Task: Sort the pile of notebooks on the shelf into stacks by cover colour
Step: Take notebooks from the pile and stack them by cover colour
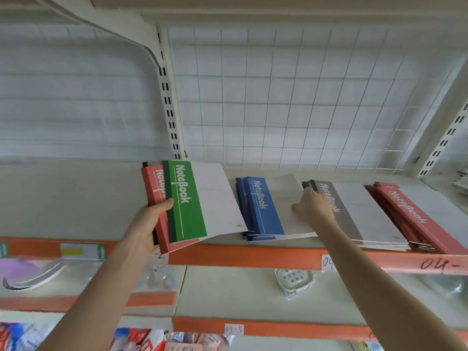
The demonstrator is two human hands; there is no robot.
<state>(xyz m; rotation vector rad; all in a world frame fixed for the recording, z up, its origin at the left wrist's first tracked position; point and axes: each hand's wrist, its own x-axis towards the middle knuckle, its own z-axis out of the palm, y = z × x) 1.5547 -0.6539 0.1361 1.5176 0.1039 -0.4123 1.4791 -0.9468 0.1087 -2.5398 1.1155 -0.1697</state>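
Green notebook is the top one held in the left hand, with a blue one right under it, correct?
No. The head view shows the green notebook as the top one held in the left hand, but a red notebook, not blue, lies right under it.

Bright, flat, cool light fills your view, throwing only faint shadows under the notebooks (263, 206). The wide lens bows the shelf (253, 257) and wire grid (291, 97) toward the corners; your right hand (314, 209) looks smeared, and packets (141, 340) along the bottom edge blur.
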